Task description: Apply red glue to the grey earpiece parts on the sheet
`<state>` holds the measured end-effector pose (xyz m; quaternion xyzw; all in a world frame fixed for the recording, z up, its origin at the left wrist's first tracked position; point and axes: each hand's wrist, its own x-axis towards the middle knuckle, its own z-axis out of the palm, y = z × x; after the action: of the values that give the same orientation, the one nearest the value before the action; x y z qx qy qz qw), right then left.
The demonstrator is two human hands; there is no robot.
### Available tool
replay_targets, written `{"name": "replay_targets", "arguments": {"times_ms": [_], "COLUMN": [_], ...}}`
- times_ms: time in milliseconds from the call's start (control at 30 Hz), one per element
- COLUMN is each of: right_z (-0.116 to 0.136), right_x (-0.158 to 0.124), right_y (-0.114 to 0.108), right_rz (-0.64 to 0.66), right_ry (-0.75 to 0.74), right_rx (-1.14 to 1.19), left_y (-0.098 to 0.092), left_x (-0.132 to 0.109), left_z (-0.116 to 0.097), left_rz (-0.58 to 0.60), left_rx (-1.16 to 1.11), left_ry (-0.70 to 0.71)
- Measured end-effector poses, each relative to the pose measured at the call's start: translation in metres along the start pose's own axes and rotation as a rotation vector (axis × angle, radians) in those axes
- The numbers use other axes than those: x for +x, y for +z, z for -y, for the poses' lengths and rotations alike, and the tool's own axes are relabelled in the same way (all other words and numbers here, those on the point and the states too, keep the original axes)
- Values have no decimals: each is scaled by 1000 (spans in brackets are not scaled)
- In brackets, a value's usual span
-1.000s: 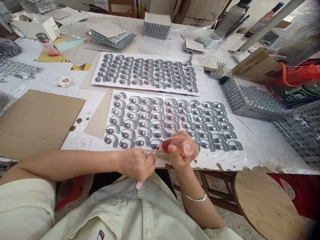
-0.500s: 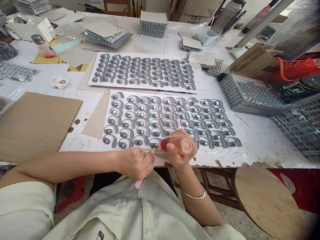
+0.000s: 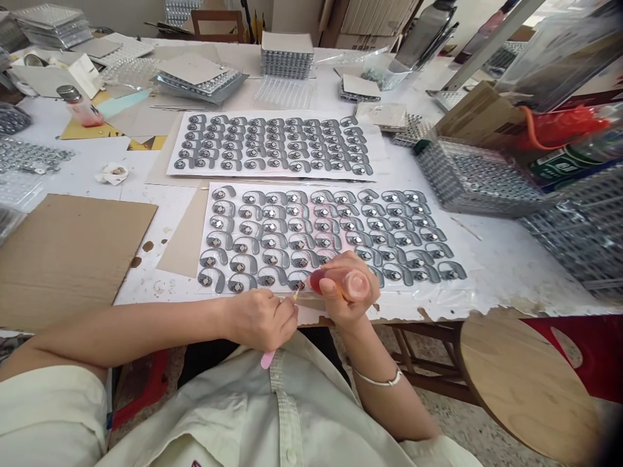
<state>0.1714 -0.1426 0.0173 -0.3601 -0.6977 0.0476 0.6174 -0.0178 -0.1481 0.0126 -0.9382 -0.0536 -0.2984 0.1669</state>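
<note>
In front of me lies a white sheet [image 3: 241,187] with rows of grey ear-hook-shaped parts, each with a round metallic piece showing fine wires. My left hand [image 3: 263,318] is closed around a slim tool that looks like tweezers, its pink end [image 3: 267,359] sticking out below and its yellowish tip pointing at a part [image 3: 298,283] in the front row. Tilted in my right hand [image 3: 348,311] is a small squeeze bottle [image 3: 357,286] with reddish liquid, fingers wrapped round it. The nozzle points at that same part; contact is too small to tell.
A second sheet of like parts [image 3: 274,148] lies behind. Brown cardboard [image 3: 73,253] is on the left, with a pink-liquid bottle [image 3: 80,107] beyond it. Stacked clear trays [image 3: 479,175] stand at the right, and a round wooden stool [image 3: 525,389] is below the table edge.
The view has shifted slightly, so the table things appear a little further left. Both hands keep their grip and their place at the same front-row part.
</note>
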Motion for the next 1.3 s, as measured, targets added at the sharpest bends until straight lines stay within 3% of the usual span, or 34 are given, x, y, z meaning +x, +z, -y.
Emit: {"name": "replay_targets", "arguments": {"times_ms": [600,767,833,1000,1300], "right_z": [-1,1,0,-3,-5], "right_x": [-3,-15,-20,-23,-22], "right_y": [-3,-10,-12,-12,-8], "right_rz": [1,-219,-251,-147,-118], "right_ry": [-56,34,74,73,30], "right_rx": [-71,-68,-88,-94,-120], "left_y": [-7,-6,-5,-5,-1], "left_x": [5,4,3,4,0], "left_z": [7,7,7,8,6], "left_rz": [14,25,18,38,27], "left_rx": [-63,-60,-64,-31,-26], "left_ry": [-19,-12,-8,-6,-11]}}
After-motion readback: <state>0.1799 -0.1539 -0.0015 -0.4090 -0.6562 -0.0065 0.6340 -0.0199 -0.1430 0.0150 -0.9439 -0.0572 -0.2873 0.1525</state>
